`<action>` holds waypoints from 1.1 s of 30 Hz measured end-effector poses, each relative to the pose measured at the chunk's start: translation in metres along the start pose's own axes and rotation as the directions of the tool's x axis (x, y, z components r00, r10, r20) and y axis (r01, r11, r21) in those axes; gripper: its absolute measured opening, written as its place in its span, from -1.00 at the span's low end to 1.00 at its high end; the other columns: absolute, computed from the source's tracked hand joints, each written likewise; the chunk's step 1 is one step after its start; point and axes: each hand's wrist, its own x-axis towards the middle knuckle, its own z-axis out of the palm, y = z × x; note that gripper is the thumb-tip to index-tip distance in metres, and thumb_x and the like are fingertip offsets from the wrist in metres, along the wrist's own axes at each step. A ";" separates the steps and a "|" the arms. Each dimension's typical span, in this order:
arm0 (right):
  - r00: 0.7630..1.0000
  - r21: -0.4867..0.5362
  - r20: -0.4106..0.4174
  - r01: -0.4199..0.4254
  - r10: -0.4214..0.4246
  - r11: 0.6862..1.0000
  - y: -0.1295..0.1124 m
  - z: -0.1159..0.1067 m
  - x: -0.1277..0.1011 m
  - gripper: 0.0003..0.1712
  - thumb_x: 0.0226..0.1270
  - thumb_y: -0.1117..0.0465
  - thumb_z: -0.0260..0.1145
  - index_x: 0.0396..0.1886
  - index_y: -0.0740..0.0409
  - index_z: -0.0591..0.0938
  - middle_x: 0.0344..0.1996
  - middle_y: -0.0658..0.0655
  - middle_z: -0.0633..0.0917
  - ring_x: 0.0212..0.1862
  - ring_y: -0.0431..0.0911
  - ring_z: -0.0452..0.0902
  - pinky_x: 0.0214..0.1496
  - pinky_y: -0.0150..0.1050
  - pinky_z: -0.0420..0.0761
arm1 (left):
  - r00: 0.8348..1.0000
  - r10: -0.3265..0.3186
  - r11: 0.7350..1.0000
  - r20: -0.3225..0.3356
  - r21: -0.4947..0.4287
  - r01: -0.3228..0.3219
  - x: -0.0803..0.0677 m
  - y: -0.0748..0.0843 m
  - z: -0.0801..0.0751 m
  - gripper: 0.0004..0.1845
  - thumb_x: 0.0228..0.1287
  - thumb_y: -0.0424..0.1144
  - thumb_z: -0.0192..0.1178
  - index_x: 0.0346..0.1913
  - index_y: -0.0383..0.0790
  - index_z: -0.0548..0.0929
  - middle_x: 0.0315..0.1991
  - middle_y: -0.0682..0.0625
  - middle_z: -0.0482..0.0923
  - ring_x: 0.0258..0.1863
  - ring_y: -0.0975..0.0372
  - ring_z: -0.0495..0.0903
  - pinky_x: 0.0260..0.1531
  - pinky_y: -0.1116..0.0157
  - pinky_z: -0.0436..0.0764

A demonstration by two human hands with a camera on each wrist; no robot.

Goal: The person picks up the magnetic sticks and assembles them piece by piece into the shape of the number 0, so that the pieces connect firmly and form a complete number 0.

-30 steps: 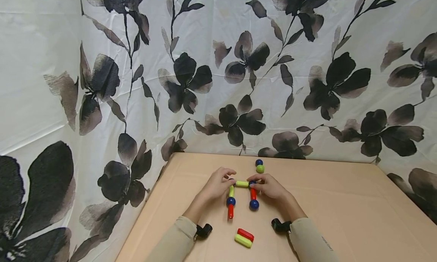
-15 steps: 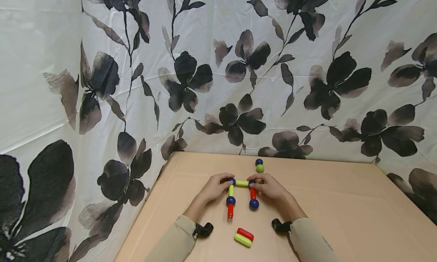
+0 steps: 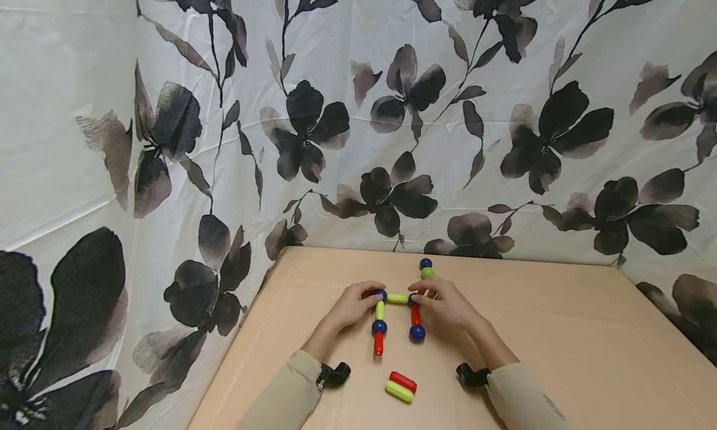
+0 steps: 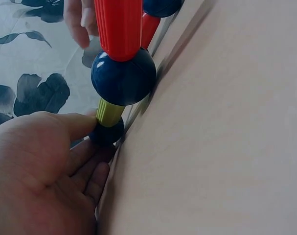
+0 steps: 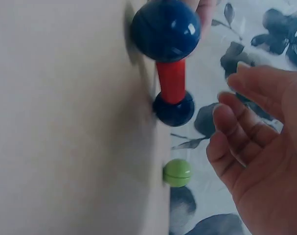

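My left hand [image 3: 354,305] has thumb and fingers pinched on the far-left blue ball [image 3: 381,294] of the rod-and-ball frame [image 3: 396,312]; the left wrist view shows my thumb tip [image 4: 82,125] against that ball, other fingers curled under it. My right hand [image 3: 445,304] is at the frame's far-right corner by the corner ball [image 3: 412,300]. In the right wrist view its fingers [image 5: 236,127] are spread and loosely bent, just beside the red rod [image 5: 171,81], holding nothing; whether a fingertip touches the corner ball I cannot tell.

The frame lies flat on the tan table [image 3: 560,330], centre, between my hands. A yellow-green rod [image 3: 397,299] runs across the far side. On the left, a short yellow-green rod [image 3: 379,310] comes toward me to a blue ball [image 3: 379,327], then a red rod [image 3: 378,343]. On the right, the red rod ends in a blue ball [image 3: 416,332].

Far of my right hand, a green ball [image 3: 427,272] touches a small blue ball [image 3: 426,263]. Near me, a loose red piece [image 3: 403,381] and yellow-green piece [image 3: 399,392] lie side by side, touching. Beige sleeves [image 3: 291,392] cover both forearms, a black wrist camera [image 3: 335,374] on each. Floral cloth [image 3: 168,137] hangs behind and left.
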 end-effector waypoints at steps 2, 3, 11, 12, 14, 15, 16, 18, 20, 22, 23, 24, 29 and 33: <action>0.999 0.004 0.033 0.035 -0.035 0.999 -0.006 -0.002 -0.003 -0.72 0.48 0.12 0.38 0.09 0.07 0.77 -0.21 0.05 0.73 -0.23 -0.07 0.52 -0.21 -0.31 0.58 | 1.000 0.002 1.000 0.002 0.002 -0.002 0.001 0.000 -0.001 -0.63 0.59 -0.14 0.16 0.32 -0.15 0.65 0.20 0.02 0.68 0.26 0.12 0.59 0.34 0.04 0.52; 0.997 0.012 0.059 0.051 -0.052 0.999 -0.009 -0.003 -0.005 -0.72 0.48 0.11 0.39 0.08 0.09 0.77 -0.24 0.07 0.75 -0.24 -0.08 0.53 -0.21 -0.32 0.57 | 1.000 0.003 1.000 0.004 0.001 -0.003 0.001 0.000 -0.001 -0.63 0.59 -0.14 0.16 0.31 -0.15 0.65 0.20 0.03 0.68 0.26 0.12 0.59 0.34 0.04 0.52; 0.917 0.125 0.368 0.113 -0.152 0.986 -0.034 -0.005 -0.014 -0.69 0.45 0.22 0.40 0.11 0.23 0.74 -0.38 0.13 0.77 -0.39 -0.18 0.59 -0.29 -0.34 0.62 | 1.000 0.004 1.000 0.006 -0.009 -0.004 0.002 0.000 -0.002 -0.64 0.59 -0.18 0.15 0.32 -0.14 0.65 0.22 0.01 0.68 0.30 0.10 0.57 0.38 0.00 0.49; 0.902 0.126 0.401 0.116 -0.157 0.985 -0.036 -0.003 -0.014 -0.70 0.43 0.25 0.42 0.10 0.22 0.75 -0.40 0.11 0.77 -0.41 -0.20 0.59 -0.30 -0.34 0.62 | 1.000 0.001 1.000 0.006 -0.010 -0.001 0.002 0.001 -0.002 -0.64 0.59 -0.18 0.15 0.32 -0.14 0.65 0.22 0.01 0.68 0.30 0.10 0.57 0.38 0.00 0.49; 0.870 0.132 0.460 0.130 -0.177 0.983 -0.041 -0.001 -0.016 -0.70 0.38 0.28 0.45 0.08 0.23 0.75 -0.43 0.08 0.79 -0.41 -0.23 0.61 -0.26 -0.35 0.63 | 1.000 -0.002 1.000 0.006 -0.010 0.002 0.002 0.001 -0.002 -0.65 0.59 -0.17 0.16 0.31 -0.14 0.65 0.22 0.01 0.68 0.30 0.10 0.57 0.38 0.00 0.49; 0.853 0.138 0.488 0.137 -0.188 0.981 -0.042 0.000 -0.016 -0.69 0.36 0.29 0.46 0.07 0.23 0.76 -0.42 0.07 0.80 -0.40 -0.24 0.64 -0.23 -0.34 0.65 | 1.000 -0.002 1.000 0.004 -0.009 0.002 0.002 0.001 -0.002 -0.65 0.59 -0.17 0.16 0.31 -0.14 0.65 0.22 0.01 0.68 0.29 0.10 0.58 0.37 0.01 0.49; 0.836 0.144 0.511 0.146 -0.200 0.979 -0.044 0.002 -0.017 -0.68 0.34 0.30 0.48 0.07 0.24 0.76 -0.42 0.05 0.81 -0.39 -0.25 0.65 -0.22 -0.35 0.66 | 1.000 0.002 1.000 0.003 -0.007 -0.002 0.002 0.001 -0.002 -0.65 0.59 -0.17 0.16 0.30 -0.15 0.66 0.21 0.00 0.68 0.29 0.09 0.58 0.36 0.00 0.50; 0.804 0.162 0.554 0.152 -0.217 0.975 -0.048 0.005 -0.018 -0.67 0.31 0.31 0.50 0.07 0.25 0.76 -0.39 0.07 0.83 -0.36 -0.28 0.69 -0.20 -0.36 0.66 | 1.000 -0.002 1.000 0.002 -0.005 0.002 0.002 0.001 -0.002 -0.65 0.58 -0.17 0.17 0.31 -0.14 0.66 0.20 0.01 0.69 0.28 0.10 0.58 0.36 0.01 0.50; 0.778 0.183 0.591 0.128 -0.213 0.975 -0.051 0.008 -0.020 -0.65 0.29 0.32 0.52 0.06 0.25 0.76 -0.37 0.11 0.84 -0.34 -0.27 0.72 -0.21 -0.38 0.65 | 1.000 -0.001 1.000 0.002 -0.004 0.001 0.003 0.001 -0.002 -0.65 0.58 -0.17 0.17 0.30 -0.14 0.66 0.20 0.02 0.69 0.27 0.11 0.59 0.35 0.02 0.51; 0.760 0.187 0.618 0.103 -0.198 0.977 -0.053 0.011 -0.021 -0.66 0.26 0.33 0.53 0.04 0.22 0.78 -0.38 0.15 0.84 -0.36 -0.27 0.72 -0.25 -0.40 0.62 | 1.000 0.005 1.000 0.000 -0.005 -0.005 0.002 0.002 -0.002 -0.65 0.58 -0.17 0.16 0.30 -0.16 0.66 0.20 0.01 0.69 0.27 0.10 0.59 0.34 0.01 0.51; 0.753 0.182 0.630 0.091 -0.187 0.979 -0.054 0.014 -0.022 -0.67 0.25 0.33 0.54 0.02 0.21 0.79 -0.39 0.16 0.84 -0.37 -0.27 0.72 -0.28 -0.42 0.60 | 1.000 0.002 1.000 0.001 -0.006 -0.002 0.002 0.002 -0.002 -0.65 0.58 -0.17 0.17 0.30 -0.16 0.66 0.20 0.01 0.69 0.28 0.10 0.59 0.35 0.02 0.51; 0.747 0.175 0.641 0.079 -0.175 0.981 -0.055 0.016 -0.023 -0.68 0.24 0.33 0.55 0.00 0.19 0.80 -0.40 0.16 0.84 -0.39 -0.27 0.71 -0.31 -0.43 0.58 | 1.000 0.003 1.000 0.002 -0.006 -0.003 0.002 0.002 -0.002 -0.65 0.58 -0.17 0.17 0.30 -0.17 0.65 0.20 0.01 0.69 0.28 0.10 0.59 0.35 0.01 0.51; 0.744 0.089 0.661 0.057 -0.101 0.994 -0.059 0.026 -0.027 -0.80 0.20 0.27 0.60 -0.16 0.03 0.85 -0.50 0.03 0.80 -0.50 -0.28 0.60 -0.43 -0.46 0.47 | 1.000 0.007 1.000 0.005 -0.018 -0.007 0.000 0.005 -0.002 -0.63 0.58 -0.17 0.17 0.31 -0.20 0.65 0.22 -0.03 0.68 0.31 0.06 0.58 0.36 -0.01 0.50; 0.748 0.033 0.661 0.039 -0.051 0.999 -0.061 0.031 -0.027 -0.84 0.18 0.25 0.61 -0.25 -0.06 0.86 -0.54 -0.04 0.75 -0.54 -0.27 0.51 -0.49 -0.45 0.41 | 1.000 0.012 1.000 0.000 -0.022 -0.012 -0.001 0.007 -0.002 -0.64 0.58 -0.18 0.16 0.31 -0.21 0.65 0.22 -0.04 0.68 0.31 0.04 0.58 0.36 -0.02 0.49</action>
